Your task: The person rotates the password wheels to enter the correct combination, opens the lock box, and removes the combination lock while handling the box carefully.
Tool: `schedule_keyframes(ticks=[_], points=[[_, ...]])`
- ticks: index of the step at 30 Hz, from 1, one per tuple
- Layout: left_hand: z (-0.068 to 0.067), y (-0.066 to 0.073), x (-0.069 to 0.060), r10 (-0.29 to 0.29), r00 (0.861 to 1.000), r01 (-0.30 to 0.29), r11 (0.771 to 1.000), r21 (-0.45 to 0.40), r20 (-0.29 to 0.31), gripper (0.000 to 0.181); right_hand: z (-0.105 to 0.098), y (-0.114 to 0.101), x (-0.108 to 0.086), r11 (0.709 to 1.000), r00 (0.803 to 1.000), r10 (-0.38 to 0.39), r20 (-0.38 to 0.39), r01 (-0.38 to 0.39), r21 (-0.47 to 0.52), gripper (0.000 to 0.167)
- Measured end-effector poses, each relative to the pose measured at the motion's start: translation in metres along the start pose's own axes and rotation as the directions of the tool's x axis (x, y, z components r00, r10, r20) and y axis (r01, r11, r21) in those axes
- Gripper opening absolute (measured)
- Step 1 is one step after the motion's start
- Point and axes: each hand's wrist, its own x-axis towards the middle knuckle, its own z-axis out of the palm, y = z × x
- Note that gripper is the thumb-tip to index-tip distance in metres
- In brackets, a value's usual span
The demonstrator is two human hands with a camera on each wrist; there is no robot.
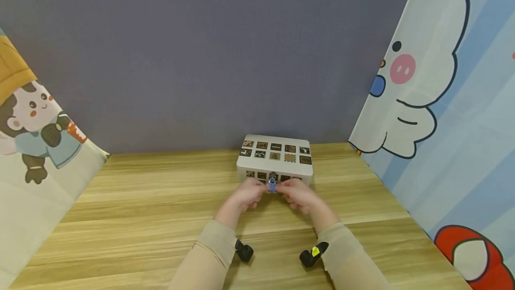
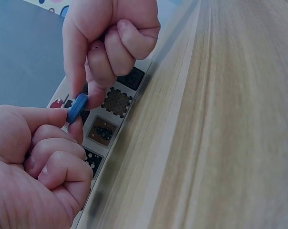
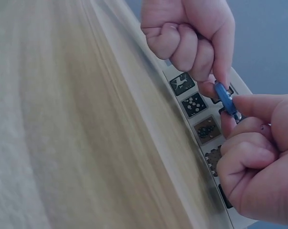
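Note:
A white box (image 1: 243, 164) with rows of dark and brown picture squares sits at the back of the table. From the metal clasp (image 1: 273, 174) on its front hangs a small blue padlock (image 1: 272, 186). My left hand (image 1: 248, 193) pinches the padlock's left side between thumb and index finger, the other fingers curled in. On the opposite side, my right hand (image 1: 299, 194) pinches it the same way. Both wrist views show the padlock (image 2: 77, 109) edge-on between the two hands, close to the box front; its face is hidden there.
The box stands on a wood-grain table (image 1: 161, 218), near a grey panel (image 1: 193, 57) behind it. Cartoon-printed sheets flank the table at left (image 1: 44, 147) and right (image 1: 442, 182). A black wrist camera (image 1: 244, 251) sits at each cuff.

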Motion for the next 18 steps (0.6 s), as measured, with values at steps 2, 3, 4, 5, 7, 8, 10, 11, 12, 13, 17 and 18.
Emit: schedule_keyframes(ticks=[2,3,4,5,7,8,10,11,12,13,17,18], points=[[-0.0002,0.0003,-0.0002,0.002,1.000,-0.002,1.000,0.001,0.002,0.027,0.0012,0.0004,0.0008,1.000,1.000,0.003,-0.007,-0.003,0.010,0.030],[-0.0002,0.0005,-0.0002,0.003,1.000,-0.003,1.000,0.003,0.003,0.027,0.0016,0.0005,0.0011,1.000,1.000,0.006,-0.008,-0.006,0.013,0.030],[-0.0001,0.0004,-0.0002,0.004,1.000,-0.004,1.000,0.003,0.004,0.027,0.0020,0.0009,0.0014,1.000,1.000,0.008,-0.007,-0.008,0.015,0.031],[0.0000,0.0002,-0.0001,0.006,1.000,-0.006,1.000,0.003,0.005,0.027,0.0025,0.0009,0.0014,1.000,1.000,0.009,-0.007,-0.009,0.016,0.031],[0.0002,0.0001,-0.0001,0.006,1.000,-0.006,1.000,0.000,0.007,0.028,0.0032,0.0007,0.0012,1.000,1.000,0.014,-0.007,-0.013,0.019,0.031],[0.0003,-0.0001,-0.0001,0.007,1.000,-0.007,1.000,-0.001,0.008,0.028,0.0035,0.0003,0.0009,1.000,1.000,0.015,-0.008,-0.014,0.021,0.031],[0.0005,-0.0002,-0.0002,0.007,1.000,-0.007,1.000,-0.005,0.009,0.028,0.0042,-0.0004,0.0004,1.000,1.000,0.017,-0.007,-0.017,0.025,0.031],[0.0005,-0.0002,-0.0003,0.007,1.000,-0.007,1.000,-0.006,0.008,0.028,0.0044,-0.0007,0.0001,0.999,1.000,0.020,-0.008,-0.019,0.028,0.031],[0.0005,-0.0001,-0.0004,0.007,1.000,-0.007,1.000,-0.006,0.008,0.028,0.0046,-0.0010,0.0000,0.999,1.000,0.022,-0.008,-0.021,0.033,0.030],[0.0005,-0.0001,-0.0005,0.008,1.000,-0.008,1.000,-0.006,0.008,0.028,0.0048,-0.0012,0.0000,0.999,1.000,0.023,-0.008,-0.022,0.036,0.031],[0.0005,0.0001,-0.0007,0.011,1.000,-0.011,1.000,-0.007,0.006,0.028,0.0052,-0.0011,0.0003,0.999,1.000,0.026,-0.008,-0.025,0.047,0.030],[0.0005,0.0002,-0.0008,0.011,1.000,-0.011,1.000,-0.008,0.007,0.028,0.0052,-0.0008,0.0006,0.999,1.000,0.026,-0.007,-0.025,0.048,0.030]])
